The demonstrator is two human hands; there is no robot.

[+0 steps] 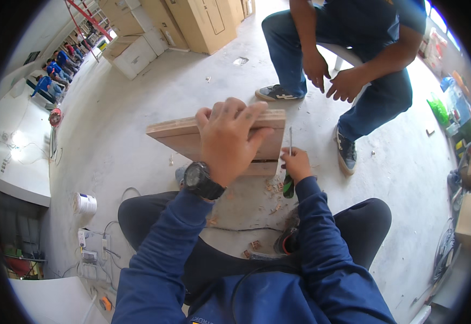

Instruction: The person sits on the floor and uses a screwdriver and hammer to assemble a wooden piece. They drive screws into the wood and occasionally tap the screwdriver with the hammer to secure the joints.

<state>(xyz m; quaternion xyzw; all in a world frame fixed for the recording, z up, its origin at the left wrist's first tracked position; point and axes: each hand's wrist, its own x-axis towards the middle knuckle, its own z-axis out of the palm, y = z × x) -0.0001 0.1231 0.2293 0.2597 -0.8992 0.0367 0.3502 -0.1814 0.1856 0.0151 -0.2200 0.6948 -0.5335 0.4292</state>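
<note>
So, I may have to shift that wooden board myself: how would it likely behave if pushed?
The wooden board is probably stiff: its thick edge looks straight, without sag. It may tip if pushed near the top, since it seems to stand on edge, steadied there by the left hand. Rolling looks unlikely, given its flat face.

Left hand higher, fingers hooked; right hand curled.
</note>
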